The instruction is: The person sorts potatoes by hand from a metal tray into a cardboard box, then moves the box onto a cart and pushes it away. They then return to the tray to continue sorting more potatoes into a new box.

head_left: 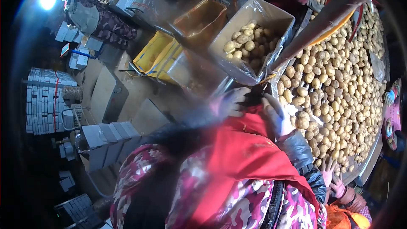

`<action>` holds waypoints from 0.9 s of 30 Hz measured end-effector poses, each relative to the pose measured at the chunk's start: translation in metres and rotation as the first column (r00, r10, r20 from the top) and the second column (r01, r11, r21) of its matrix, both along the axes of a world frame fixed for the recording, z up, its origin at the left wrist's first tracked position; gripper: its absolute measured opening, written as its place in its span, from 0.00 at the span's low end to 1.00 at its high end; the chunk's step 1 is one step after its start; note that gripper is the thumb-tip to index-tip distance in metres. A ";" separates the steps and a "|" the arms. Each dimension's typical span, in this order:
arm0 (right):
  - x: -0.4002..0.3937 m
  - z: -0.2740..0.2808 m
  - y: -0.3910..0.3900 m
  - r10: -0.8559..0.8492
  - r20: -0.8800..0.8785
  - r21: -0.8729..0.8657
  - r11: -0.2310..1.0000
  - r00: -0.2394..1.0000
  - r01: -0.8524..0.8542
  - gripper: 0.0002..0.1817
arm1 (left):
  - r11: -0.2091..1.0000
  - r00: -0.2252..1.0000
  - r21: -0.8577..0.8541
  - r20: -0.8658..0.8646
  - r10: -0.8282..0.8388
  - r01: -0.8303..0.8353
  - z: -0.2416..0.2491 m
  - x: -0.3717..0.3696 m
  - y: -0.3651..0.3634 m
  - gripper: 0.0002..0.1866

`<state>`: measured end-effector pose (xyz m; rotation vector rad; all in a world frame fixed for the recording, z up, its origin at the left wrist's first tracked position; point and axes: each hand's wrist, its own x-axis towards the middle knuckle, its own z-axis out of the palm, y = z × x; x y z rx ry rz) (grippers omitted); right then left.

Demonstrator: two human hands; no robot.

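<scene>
Head view: I note the left hand [229, 101], blurred, fingers spread and empty, below the lined potato box [253, 38]. The right hand [275, 116], gloved, grip indistinct, rests beside the potatoes [335, 85] heaped on the table for sorting.

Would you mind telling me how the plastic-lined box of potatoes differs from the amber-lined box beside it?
The plastic-lined box holds a pile of potatoes along its bottom; the amber-lined box shows no clear potatoes inside. The first has a clear liner over pale cardboard, the second looks orange-brown. The first sits next to the big potato table; the second stands farther from it. Both are open-topped and tilted.
</scene>
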<state>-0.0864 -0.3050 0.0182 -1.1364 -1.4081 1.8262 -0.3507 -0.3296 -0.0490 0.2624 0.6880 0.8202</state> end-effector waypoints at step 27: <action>0.117 -0.018 -0.056 -0.301 0.806 0.451 0.870 0.510 -0.199 0.34 | 0.693 0.174 0.615 -0.782 0.599 0.376 0.150 -0.086 0.271 0.27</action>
